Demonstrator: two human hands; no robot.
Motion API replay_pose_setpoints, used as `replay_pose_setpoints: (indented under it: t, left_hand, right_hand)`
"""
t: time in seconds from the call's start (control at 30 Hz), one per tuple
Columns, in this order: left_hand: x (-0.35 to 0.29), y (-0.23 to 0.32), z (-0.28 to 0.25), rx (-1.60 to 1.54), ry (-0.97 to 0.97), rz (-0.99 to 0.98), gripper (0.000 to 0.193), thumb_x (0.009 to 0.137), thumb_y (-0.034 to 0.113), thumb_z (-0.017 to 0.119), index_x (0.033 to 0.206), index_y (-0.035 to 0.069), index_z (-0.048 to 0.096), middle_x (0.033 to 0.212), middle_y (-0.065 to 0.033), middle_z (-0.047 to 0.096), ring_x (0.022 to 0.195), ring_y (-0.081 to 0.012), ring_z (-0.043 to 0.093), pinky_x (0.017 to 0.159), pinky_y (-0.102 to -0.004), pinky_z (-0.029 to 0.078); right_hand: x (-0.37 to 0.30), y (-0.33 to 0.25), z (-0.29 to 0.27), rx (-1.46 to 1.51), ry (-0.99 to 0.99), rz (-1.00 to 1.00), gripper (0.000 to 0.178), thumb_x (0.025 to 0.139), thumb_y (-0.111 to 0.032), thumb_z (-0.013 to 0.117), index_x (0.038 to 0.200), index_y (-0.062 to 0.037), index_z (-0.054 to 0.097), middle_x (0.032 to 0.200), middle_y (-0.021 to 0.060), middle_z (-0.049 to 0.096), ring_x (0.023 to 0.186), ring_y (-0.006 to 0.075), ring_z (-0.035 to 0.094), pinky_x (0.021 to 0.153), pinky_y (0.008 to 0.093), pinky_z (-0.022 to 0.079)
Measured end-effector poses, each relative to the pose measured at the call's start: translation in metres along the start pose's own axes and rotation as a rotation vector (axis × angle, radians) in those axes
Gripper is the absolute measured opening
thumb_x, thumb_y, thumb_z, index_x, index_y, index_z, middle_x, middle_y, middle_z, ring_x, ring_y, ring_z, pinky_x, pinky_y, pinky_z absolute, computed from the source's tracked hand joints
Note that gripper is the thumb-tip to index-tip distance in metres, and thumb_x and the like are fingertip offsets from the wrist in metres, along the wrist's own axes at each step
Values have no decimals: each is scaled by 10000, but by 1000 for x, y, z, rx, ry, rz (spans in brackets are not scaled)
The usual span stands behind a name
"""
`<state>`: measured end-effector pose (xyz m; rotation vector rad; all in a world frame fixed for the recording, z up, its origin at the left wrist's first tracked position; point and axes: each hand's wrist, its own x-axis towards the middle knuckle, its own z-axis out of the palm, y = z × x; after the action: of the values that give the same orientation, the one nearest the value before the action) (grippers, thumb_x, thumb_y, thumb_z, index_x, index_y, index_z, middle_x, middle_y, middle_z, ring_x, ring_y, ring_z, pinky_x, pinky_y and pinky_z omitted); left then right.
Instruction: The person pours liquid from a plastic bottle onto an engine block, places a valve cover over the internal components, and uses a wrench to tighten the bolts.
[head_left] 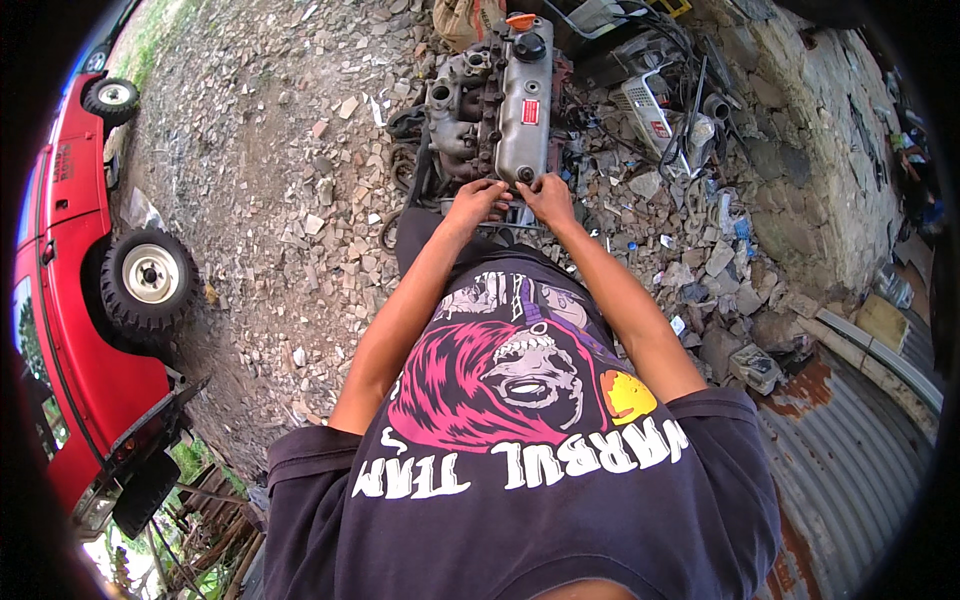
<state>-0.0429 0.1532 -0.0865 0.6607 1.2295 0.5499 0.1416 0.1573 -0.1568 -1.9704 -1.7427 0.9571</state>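
Note:
An engine stands on the ground in front of me, its long silver valve cover pointing away. A black filler cap sits near the cover's far end, and a red label is on its top. Rusty manifold castings run along the left side. At the near end of the cover, my left hand has its fingers curled and pinched by the left corner. Close beside it, my right hand is closed at the right corner, below a small round fitting. Anything between the fingertips is too small to make out.
A red off-road vehicle stands at the left. Broken stone covers the ground. Right of the engine lie scrap parts and a pale perforated panel, beside a stone wall. Corrugated metal sheeting is at the lower right.

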Motion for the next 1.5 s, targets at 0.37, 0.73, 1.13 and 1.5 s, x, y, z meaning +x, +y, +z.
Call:
replay_pose_setpoints:
  t: [0.37, 0.73, 1.13, 1.5]
  left_hand:
    - [8, 4, -5, 54, -39, -6, 306, 925, 279, 557, 1108, 37, 595, 972, -58, 665, 854, -141, 612, 721, -293, 473]
    - [-19, -5, -25, 109, -107, 31, 299, 923, 289, 551, 1086, 43, 598, 972, -45, 658, 841, -137, 610, 720, -292, 488]
    - [-89, -55, -92, 148, -152, -52, 295, 916, 299, 569, 1079, 55, 600, 954, -25, 663, 822, -114, 610, 695, -292, 479]
    - [-151, -145, -77, 248, -401, -308, 277, 930, 298, 553, 1070, 62, 591, 940, -19, 647, 808, -115, 606, 713, -297, 484]
  right_hand:
    - [-6, 0, 21, 197, 255, 80, 489, 684, -350, 780, 973, 12, 624, 911, 195, 609, 942, 347, 570, 830, 417, 450]
    - [-5, 13, 46, 195, 349, 19, 470, 689, -432, 779, 798, 19, 708, 712, 141, 679, 646, 250, 646, 646, 372, 499]
    - [-121, -32, 81, 380, 318, 339, 419, 773, -422, 732, 851, -15, 664, 759, 101, 665, 681, 192, 628, 645, 335, 492]
    - [-324, -4, 121, 782, 621, 607, 251, 815, -220, 715, 901, 8, 654, 776, 67, 647, 602, 148, 596, 570, 310, 484]
